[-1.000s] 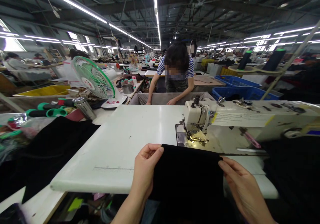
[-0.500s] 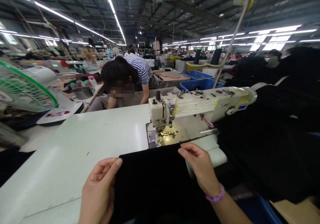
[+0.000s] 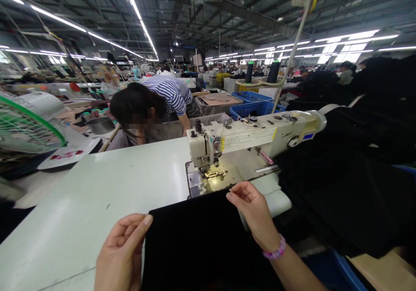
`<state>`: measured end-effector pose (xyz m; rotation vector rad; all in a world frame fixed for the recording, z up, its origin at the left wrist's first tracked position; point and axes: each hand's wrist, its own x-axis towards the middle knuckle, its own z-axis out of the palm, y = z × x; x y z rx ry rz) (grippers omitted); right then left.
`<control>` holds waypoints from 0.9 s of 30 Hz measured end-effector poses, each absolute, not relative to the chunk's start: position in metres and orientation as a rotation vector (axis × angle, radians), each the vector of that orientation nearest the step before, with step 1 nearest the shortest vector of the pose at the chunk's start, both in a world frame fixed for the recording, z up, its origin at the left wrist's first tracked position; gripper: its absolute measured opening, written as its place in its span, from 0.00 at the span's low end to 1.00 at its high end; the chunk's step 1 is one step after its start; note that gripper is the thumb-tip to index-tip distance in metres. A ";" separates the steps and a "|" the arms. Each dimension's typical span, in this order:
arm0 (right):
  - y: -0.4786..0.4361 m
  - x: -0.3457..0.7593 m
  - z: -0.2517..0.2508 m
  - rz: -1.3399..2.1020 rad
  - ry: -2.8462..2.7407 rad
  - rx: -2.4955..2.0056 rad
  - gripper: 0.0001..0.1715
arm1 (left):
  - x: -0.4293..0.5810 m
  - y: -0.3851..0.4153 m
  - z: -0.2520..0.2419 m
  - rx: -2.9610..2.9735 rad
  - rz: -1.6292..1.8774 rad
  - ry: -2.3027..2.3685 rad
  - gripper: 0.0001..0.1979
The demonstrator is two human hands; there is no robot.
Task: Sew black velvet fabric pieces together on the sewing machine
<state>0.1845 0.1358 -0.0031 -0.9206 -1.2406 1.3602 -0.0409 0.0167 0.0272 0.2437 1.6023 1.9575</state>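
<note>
I am pinching a black cloth (image 3: 191,243) between my two hands, which are standing apart, one at each end of its upper edge; my left hand (image 3: 121,250) is gripping the left corner between thumb and fingers, and my right hand (image 3: 251,213), with a beaded bracelet (image 3: 275,250) circling its wrist, is gripping the right corner the same way; the cloth is lying directly between the hands, its upper edge running fairly straight from one pinch to the other and slanting, so that the right end is sitting farther from me than the left; the rest is falling toward me and leaving the view at the bottom, so I cannot tell which way its long axis is running.

The sewing machine (image 3: 240,139) is standing beyond that edge, its lit needle plate (image 3: 212,174) lying just past the right part of the cloth; my right hand is therefore being the nearer one to it, while my left is hovering over or resting on the pale tabletop (image 3: 136,174), I cannot tell which; more dark fabric (image 3: 351,187) is heaping up to my right; across the table a co-worker in a striped shirt (image 3: 169,94) is bending low.
</note>
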 end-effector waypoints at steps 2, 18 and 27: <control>0.137 0.188 -0.001 1.377 -1.330 -0.874 0.16 | -0.045 0.016 0.029 0.307 1.944 1.639 0.24; 0.076 0.198 -0.075 0.704 -2.146 -0.469 0.16 | -0.058 0.166 -0.002 1.702 0.851 1.772 0.02; 0.089 0.203 -0.066 0.352 -2.272 -0.488 0.14 | -0.061 0.177 -0.005 1.752 0.771 1.827 0.03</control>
